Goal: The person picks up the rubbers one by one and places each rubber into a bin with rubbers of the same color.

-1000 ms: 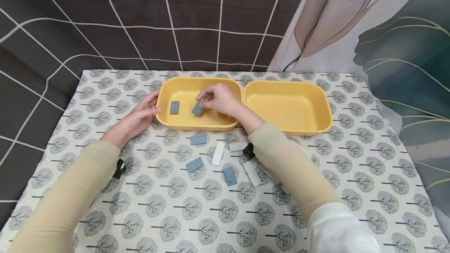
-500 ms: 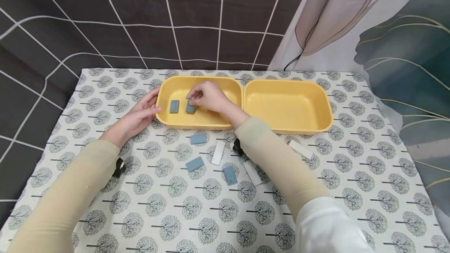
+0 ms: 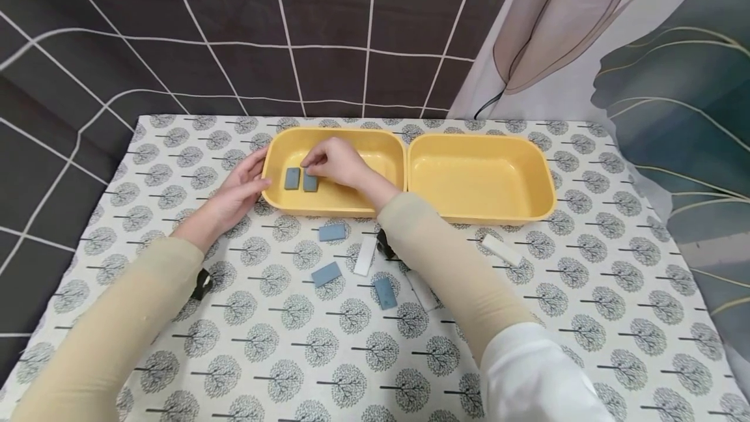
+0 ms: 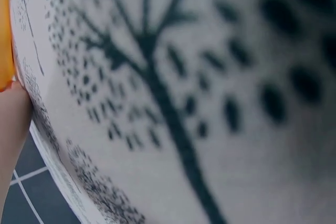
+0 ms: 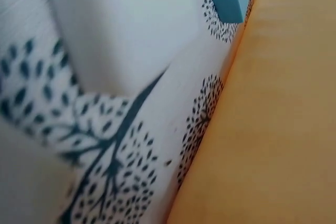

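Two yellow trays [image 3: 480, 142] – tree-print tablecloth [image 3: 586, 266], dark tiled wall [image 3: 234, 18].

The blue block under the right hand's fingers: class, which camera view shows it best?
The head view. There the blue block lies in the left yellow tray, beside another blue block, with the right hand pinching it. The left wrist view shows only tablecloth and a sliver of tray; the right wrist view shows the tray wall, not this block.

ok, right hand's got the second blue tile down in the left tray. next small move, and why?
Probably let go and lift the right hand out. The blue tile under its fingertips looks flat on the left tray floor, beside the first blue tile, while the left hand steadies the rim. Three blue tiles, nearest, wait on the cloth.
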Demonstrator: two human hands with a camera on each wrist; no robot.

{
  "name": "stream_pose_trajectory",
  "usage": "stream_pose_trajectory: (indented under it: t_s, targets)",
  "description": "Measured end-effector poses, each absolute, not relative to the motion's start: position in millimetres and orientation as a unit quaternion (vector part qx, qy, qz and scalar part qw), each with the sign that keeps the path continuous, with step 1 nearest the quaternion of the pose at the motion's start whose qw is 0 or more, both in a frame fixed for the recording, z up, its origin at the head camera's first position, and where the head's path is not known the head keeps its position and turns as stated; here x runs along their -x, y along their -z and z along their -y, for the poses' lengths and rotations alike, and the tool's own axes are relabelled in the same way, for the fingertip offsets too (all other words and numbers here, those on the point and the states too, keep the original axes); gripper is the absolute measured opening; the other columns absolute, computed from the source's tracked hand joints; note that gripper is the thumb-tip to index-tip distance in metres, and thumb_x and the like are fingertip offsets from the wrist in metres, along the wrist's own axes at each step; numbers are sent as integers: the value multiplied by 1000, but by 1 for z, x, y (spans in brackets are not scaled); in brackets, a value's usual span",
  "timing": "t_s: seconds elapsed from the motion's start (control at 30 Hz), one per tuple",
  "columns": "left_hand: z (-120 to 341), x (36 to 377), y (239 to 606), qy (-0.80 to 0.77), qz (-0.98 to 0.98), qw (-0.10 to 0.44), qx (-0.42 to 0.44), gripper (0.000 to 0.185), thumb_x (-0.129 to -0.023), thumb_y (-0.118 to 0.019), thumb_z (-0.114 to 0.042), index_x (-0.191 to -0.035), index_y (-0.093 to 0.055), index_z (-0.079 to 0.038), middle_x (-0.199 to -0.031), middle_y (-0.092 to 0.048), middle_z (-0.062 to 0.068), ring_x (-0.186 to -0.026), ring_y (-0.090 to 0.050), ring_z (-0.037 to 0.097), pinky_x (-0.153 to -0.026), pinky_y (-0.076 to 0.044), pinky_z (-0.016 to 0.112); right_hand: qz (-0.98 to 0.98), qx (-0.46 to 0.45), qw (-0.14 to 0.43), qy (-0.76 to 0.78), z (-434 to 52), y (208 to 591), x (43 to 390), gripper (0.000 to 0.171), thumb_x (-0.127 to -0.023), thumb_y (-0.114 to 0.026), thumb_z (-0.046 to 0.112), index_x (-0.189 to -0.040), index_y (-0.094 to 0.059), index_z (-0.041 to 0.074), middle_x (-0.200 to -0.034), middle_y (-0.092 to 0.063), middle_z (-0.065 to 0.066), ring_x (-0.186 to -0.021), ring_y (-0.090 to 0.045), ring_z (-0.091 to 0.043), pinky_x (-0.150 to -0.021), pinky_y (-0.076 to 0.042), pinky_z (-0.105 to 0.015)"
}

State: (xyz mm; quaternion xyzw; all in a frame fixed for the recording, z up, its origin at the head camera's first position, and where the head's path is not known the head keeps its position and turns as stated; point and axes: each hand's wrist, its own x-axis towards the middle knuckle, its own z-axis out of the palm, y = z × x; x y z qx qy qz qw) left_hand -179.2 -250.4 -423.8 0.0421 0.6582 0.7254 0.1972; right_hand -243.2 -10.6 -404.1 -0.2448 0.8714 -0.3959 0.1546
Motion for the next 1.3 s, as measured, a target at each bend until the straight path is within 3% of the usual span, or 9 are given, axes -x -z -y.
stream_pose_trajectory:
  t_s: [0.37, 0.7, 1.3]
  targets:
    - [238, 175, 425, -682, -723, 106, -14, 70, -103, -52, 4, -167, -23, -2, -177, -19, 18, -165, -20, 34, -132, -29, 29, -869, 220, 153, 416, 16, 408, 244, 16, -97, -77, 8, -112, -81, 2, -115, -81, -13, -107, -76, -24, -92, -60, -20]
    - [238, 177, 432, -697, -711, 89, -17, 68, -102, -53, 6, -165, -27, 1, -175, -24, 22, -162, -27, 38, -118, -44, 16, -869, 223, 170, 408, 13, 416, 249, 20, -98, -76, 8, -115, -80, 0, -116, -80, -16, -109, -74, -25, -93, -60, -20]
    - [236, 177, 430, -704, -703, 100, -5, 67, -103, -50, 6, -165, -24, 2, -175, -21, 21, -163, -25, 38, -125, -39, 23, -879, 206, 159, 400, 15, 418, 249, 17, -95, -80, 9, -110, -83, 4, -111, -82, -12, -102, -76, -22, -86, -59, -17]
